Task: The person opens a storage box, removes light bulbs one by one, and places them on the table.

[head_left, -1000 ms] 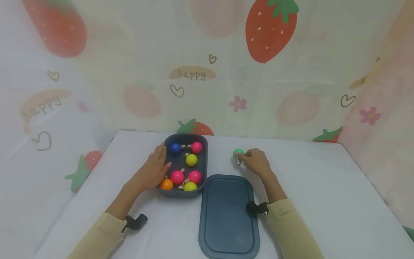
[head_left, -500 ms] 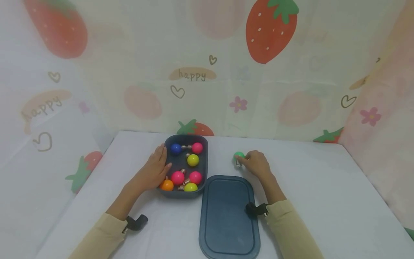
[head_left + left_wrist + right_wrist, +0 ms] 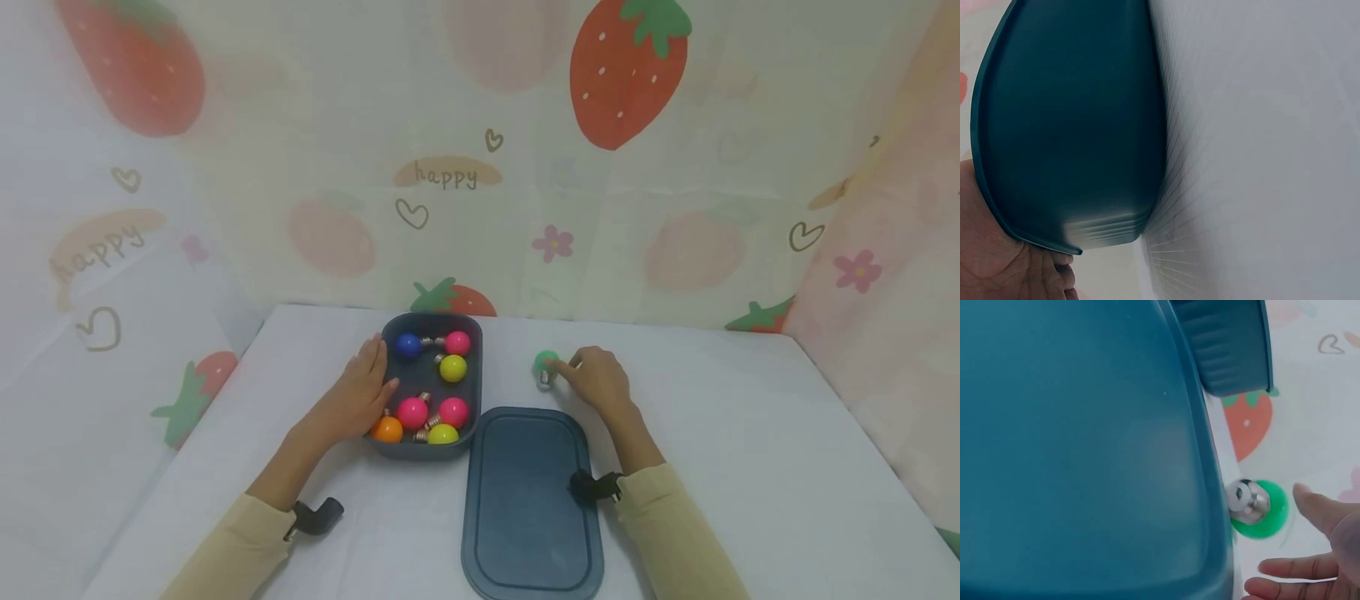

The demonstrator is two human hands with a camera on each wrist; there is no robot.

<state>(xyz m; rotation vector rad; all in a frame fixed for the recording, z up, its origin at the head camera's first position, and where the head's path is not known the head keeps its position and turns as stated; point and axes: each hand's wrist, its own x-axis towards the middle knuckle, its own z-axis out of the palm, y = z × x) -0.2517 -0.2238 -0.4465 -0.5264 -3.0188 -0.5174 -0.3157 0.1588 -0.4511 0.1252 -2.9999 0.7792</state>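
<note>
A dark blue-grey box (image 3: 427,452) holds several ball-shaped light bulbs, among them an orange bulb (image 3: 387,429), a blue bulb (image 3: 408,345) and a yellow bulb (image 3: 453,368). My left hand (image 3: 354,398) lies along the box's left side with straight fingers, the thumb over the rim; the left wrist view has the palm (image 3: 988,256) against the outer wall. On the table right of the box is a green light bulb (image 3: 545,360), metal base toward me. My right hand (image 3: 597,379) is just right of it. In the right wrist view, its thumb and fingers (image 3: 1297,567) are spread apart from the bulb.
A flat blue-grey lid (image 3: 532,500) lies in front of the right hand, its upper left corner close to the box. A wrist camera (image 3: 318,515) sticks out from the left sleeve. Behind the white table (image 3: 720,433) hangs a strawberry-print cloth (image 3: 660,192).
My right hand has let go of the green bulb, which has shifted slightly left. The middle yellow bulb has rolled a little to the right in the box. My left hand has stayed put.
</note>
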